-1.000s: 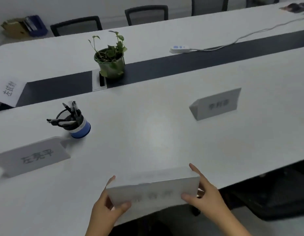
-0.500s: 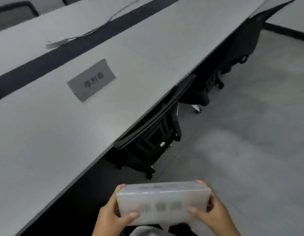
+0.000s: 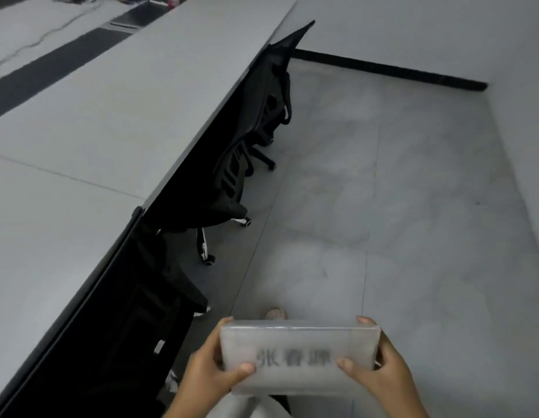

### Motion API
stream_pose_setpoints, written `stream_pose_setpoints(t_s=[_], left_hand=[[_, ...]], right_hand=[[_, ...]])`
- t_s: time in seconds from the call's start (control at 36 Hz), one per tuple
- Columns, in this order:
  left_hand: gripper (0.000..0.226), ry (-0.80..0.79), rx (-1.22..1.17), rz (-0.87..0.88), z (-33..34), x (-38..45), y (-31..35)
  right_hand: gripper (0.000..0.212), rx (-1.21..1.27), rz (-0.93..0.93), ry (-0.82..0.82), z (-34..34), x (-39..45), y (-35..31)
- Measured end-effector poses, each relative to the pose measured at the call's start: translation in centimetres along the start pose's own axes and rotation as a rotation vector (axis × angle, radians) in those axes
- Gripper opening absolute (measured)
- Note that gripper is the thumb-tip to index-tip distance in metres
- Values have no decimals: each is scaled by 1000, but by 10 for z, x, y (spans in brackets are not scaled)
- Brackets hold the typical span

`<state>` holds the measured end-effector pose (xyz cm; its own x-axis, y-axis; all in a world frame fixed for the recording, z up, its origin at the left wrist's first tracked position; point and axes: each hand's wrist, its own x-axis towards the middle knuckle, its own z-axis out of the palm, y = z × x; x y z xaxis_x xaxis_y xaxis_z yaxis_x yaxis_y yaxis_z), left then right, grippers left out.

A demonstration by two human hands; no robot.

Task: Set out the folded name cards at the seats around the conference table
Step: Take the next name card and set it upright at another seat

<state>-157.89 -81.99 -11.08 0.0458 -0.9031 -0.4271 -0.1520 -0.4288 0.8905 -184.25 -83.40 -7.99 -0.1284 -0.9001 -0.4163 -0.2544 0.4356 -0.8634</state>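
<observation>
I hold a stack of folded white name cards (image 3: 298, 354) low in front of me, over the floor to the right of the table. Dark printed characters show on the top card's face. My left hand (image 3: 211, 372) grips the stack's left end, thumb on the front. My right hand (image 3: 379, 366) grips the right end the same way. The long white conference table (image 3: 81, 140) runs along the left side. No placed cards are in view on it.
Black office chairs (image 3: 250, 122) are pushed under the table's right edge, their wheeled bases sticking out onto the grey tiled floor (image 3: 397, 206). A dark strip (image 3: 51, 64) and a cable run along the table's middle. A black baseboard (image 3: 382, 67) lines the far wall.
My view has swung right along the table edge. The card that stood on the table and the plant and pen cup have left the frame. Both hands keep hold of the stack.
</observation>
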Motion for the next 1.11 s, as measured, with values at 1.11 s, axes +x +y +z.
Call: stream_pose_setpoints(t_s=[1.11], left_hand=[[56, 314, -28, 145, 42, 646, 426]], right_hand=[[60, -11, -359, -311, -77, 754, -420]])
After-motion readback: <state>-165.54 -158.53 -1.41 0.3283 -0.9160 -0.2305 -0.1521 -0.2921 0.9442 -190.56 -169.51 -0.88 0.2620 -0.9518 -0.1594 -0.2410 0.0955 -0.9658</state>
